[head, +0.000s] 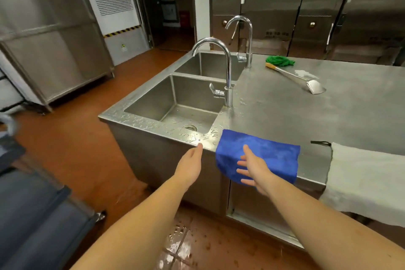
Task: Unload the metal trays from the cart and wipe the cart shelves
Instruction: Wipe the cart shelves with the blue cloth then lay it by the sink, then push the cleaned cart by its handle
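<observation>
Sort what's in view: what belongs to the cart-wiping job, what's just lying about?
Job:
- blue cloth, draped over the counter edge
- right hand, open in front of it
- left hand, open
- what looks like the cart, lower left

Lying about:
- green rag
- metal scoop
- white towel

Cloth (263, 151) on counter (328, 116) — sink (175, 103) left

We saw a brushed, matt steel counter (306, 116) across the centre, its near rim beaded with water, beside a dull steel sink (153, 98). The near tap (228, 72) was mirror-polished chrome. At lower centre the blue cloth (274, 153) looked soft and fuzzy; the white cloth (361, 182) at lower right, coarser. The reddish floor (179, 245) shone wet.
</observation>
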Action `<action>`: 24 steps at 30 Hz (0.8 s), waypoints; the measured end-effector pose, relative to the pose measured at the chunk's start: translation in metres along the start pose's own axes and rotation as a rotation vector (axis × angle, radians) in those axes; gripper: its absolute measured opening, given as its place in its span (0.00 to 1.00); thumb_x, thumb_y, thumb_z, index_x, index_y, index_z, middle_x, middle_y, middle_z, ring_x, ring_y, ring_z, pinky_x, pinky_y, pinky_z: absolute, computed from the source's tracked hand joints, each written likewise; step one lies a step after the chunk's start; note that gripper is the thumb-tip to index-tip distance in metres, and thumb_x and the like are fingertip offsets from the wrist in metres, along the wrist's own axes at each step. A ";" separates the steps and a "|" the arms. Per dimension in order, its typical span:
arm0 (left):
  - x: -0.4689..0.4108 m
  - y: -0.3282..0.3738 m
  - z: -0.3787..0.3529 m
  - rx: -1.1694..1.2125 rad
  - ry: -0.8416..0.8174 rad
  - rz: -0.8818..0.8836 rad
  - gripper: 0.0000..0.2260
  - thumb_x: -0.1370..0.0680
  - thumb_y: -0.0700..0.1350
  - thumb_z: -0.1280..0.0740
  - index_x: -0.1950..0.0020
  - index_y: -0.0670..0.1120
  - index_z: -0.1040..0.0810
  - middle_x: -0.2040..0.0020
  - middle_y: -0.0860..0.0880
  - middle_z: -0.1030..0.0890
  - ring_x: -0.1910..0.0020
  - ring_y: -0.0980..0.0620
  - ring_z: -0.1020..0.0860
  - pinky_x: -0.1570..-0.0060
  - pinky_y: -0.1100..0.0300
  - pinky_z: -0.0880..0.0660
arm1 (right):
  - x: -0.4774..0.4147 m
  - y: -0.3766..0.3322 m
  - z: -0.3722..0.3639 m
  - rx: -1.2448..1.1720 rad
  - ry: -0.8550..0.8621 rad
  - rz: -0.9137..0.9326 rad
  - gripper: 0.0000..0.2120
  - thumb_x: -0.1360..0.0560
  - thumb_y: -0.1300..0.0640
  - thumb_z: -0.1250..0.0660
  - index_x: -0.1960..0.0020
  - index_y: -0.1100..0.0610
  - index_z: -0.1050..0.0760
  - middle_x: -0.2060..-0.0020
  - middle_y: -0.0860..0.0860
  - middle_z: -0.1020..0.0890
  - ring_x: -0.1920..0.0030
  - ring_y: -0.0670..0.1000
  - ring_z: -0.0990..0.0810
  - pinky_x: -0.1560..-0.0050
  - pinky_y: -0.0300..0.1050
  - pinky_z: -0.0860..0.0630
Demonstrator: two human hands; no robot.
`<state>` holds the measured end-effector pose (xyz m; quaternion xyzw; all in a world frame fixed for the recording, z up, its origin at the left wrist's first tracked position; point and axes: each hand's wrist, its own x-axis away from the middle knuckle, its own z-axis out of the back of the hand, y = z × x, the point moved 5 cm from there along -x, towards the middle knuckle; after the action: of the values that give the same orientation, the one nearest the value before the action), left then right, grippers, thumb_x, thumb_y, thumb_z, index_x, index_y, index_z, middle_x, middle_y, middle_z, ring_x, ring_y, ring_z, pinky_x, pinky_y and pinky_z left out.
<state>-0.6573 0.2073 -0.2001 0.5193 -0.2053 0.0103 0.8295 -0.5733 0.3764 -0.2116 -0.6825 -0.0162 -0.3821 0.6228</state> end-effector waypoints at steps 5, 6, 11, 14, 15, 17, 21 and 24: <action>0.031 -0.014 0.057 0.008 0.083 -0.012 0.26 0.19 0.61 0.50 0.26 0.50 0.35 0.30 0.50 0.30 0.32 0.49 0.31 0.31 0.48 0.35 | 0.020 -0.012 -0.061 0.115 -0.162 0.033 0.28 0.20 0.39 0.48 0.31 0.58 0.31 0.36 0.54 0.25 0.40 0.54 0.23 0.39 0.54 0.27; 0.037 -0.018 0.072 0.005 0.110 -0.021 0.25 0.19 0.61 0.50 0.27 0.50 0.34 0.31 0.50 0.29 0.33 0.50 0.30 0.31 0.48 0.34 | 0.026 -0.014 -0.078 0.136 -0.206 0.039 0.28 0.20 0.38 0.48 0.31 0.58 0.31 0.36 0.53 0.24 0.40 0.54 0.23 0.39 0.53 0.26; 0.069 -0.058 0.159 0.017 0.285 0.007 0.23 0.19 0.62 0.50 0.30 0.52 0.32 0.36 0.51 0.26 0.40 0.50 0.27 0.36 0.50 0.30 | 0.063 -0.013 -0.179 0.250 -0.420 0.087 0.28 0.20 0.38 0.48 0.31 0.56 0.31 0.39 0.52 0.23 0.44 0.53 0.21 0.42 0.52 0.25; 0.097 -0.090 0.212 0.027 0.382 0.034 0.23 0.19 0.62 0.51 0.30 0.52 0.33 0.36 0.51 0.27 0.42 0.52 0.28 0.38 0.50 0.29 | 0.095 -0.004 -0.247 0.333 -0.535 0.090 0.27 0.20 0.38 0.49 0.31 0.55 0.32 0.37 0.52 0.24 0.42 0.54 0.22 0.39 0.53 0.26; 0.109 -0.101 0.229 0.034 0.414 0.048 0.24 0.19 0.63 0.51 0.29 0.53 0.33 0.34 0.52 0.27 0.41 0.52 0.28 0.37 0.50 0.30 | 0.108 0.001 -0.269 0.365 -0.567 0.090 0.27 0.20 0.38 0.49 0.31 0.55 0.32 0.36 0.52 0.24 0.41 0.54 0.22 0.38 0.53 0.26; 0.133 -0.125 0.265 0.062 0.480 0.076 0.24 0.20 0.63 0.50 0.29 0.53 0.34 0.33 0.52 0.28 0.38 0.50 0.27 0.36 0.49 0.30 | 0.136 0.015 -0.313 0.423 -0.631 0.093 0.28 0.21 0.37 0.49 0.30 0.54 0.32 0.35 0.52 0.25 0.42 0.53 0.22 0.39 0.52 0.26; 0.179 -0.171 0.338 0.112 0.607 0.102 0.22 0.19 0.60 0.48 0.30 0.52 0.32 0.33 0.51 0.27 0.36 0.50 0.28 0.34 0.47 0.32 | 0.193 0.044 -0.393 0.480 -0.772 0.115 0.28 0.20 0.37 0.49 0.29 0.55 0.33 0.34 0.52 0.26 0.45 0.51 0.23 0.42 0.51 0.26; 0.207 -0.201 0.387 0.153 0.666 0.123 0.22 0.19 0.60 0.48 0.30 0.52 0.31 0.33 0.51 0.27 0.35 0.50 0.28 0.33 0.46 0.33 | 0.232 0.061 -0.443 0.524 -0.852 0.132 0.28 0.21 0.37 0.48 0.30 0.55 0.32 0.34 0.51 0.26 0.46 0.51 0.23 0.45 0.50 0.26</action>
<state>-0.5492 -0.2615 -0.1543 0.5349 0.0471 0.2444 0.8074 -0.6011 -0.1251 -0.1665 -0.5981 -0.3213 -0.0126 0.7341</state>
